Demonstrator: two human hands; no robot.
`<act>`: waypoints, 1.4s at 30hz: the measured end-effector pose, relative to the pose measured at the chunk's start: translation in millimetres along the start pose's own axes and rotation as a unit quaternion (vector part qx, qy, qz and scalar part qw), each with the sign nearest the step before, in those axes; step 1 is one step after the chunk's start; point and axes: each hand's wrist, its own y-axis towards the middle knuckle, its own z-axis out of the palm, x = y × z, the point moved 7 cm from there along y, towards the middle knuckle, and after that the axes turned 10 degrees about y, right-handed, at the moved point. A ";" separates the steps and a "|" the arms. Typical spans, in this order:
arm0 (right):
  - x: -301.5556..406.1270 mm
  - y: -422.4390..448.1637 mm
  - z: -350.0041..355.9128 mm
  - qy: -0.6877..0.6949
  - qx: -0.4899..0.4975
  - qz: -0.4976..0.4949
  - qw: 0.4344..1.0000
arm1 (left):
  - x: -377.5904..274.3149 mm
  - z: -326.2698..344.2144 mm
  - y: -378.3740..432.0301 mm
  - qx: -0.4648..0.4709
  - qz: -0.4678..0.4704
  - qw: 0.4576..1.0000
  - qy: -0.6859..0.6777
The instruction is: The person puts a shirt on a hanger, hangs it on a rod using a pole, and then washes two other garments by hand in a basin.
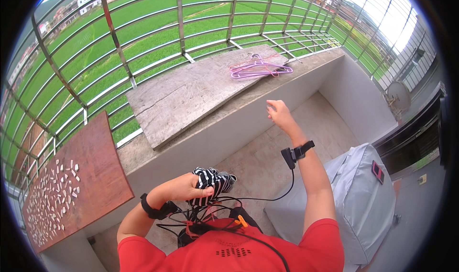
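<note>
A bundle of black-and-white striped fabric (208,186) is gripped in my left hand (183,188), in front of my torso. My right hand (278,115) is extended forward over the tiled floor, beside the low wall; its fingers are curled, and I cannot tell whether anything small is between them. Beyond it, lilac and reddish hangers (256,68) lie in a pile on a weathered board (200,89) on the ledge. Black cables run below my left hand and to the strap on my right wrist.
A reddish-brown board (104,157) with many small pale pieces lies at the left. A metal window grille (181,21) encloses the ledge. At the right stands a grey-covered object (344,200) with a pink-edged phone (377,172) on it. A satellite dish (398,94) is farther back.
</note>
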 end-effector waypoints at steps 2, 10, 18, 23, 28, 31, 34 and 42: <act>-30.9 58.4 -13.1 -0.025 -0.020 -0.022 0.999 | 9.4 -9.6 14.4 -0.026 -0.003 1.000 -0.013; -110.8 259.0 -26.6 -0.165 -0.097 -0.128 0.973 | 13.4 -27.1 71.9 -0.216 -0.151 0.960 -0.097; -156.9 340.0 -34.0 -0.378 -0.122 -0.027 0.918 | -14.9 -10.3 112.7 -0.306 -0.258 0.898 -0.181; -164.6 346.8 -24.0 -0.450 -0.082 -0.057 0.887 | -21.0 4.1 116.5 -0.345 -0.262 0.881 -0.192; -154.3 342.3 -31.4 -0.473 -0.065 -0.119 0.871 | -8.6 18.4 107.4 -0.353 -0.263 0.878 -0.189; -152.1 335.3 -26.8 -0.472 -0.058 -0.155 0.866 | -12.6 23.7 98.9 -0.358 -0.272 0.875 -0.180; -147.5 329.8 -23.5 -0.458 -0.040 -0.196 0.866 | -19.0 31.4 92.0 -0.356 -0.279 0.876 -0.171; -109.7 304.4 -44.4 -0.493 -0.215 -0.286 0.793 | -13.0 45.1 83.7 -0.342 -0.265 0.893 -0.125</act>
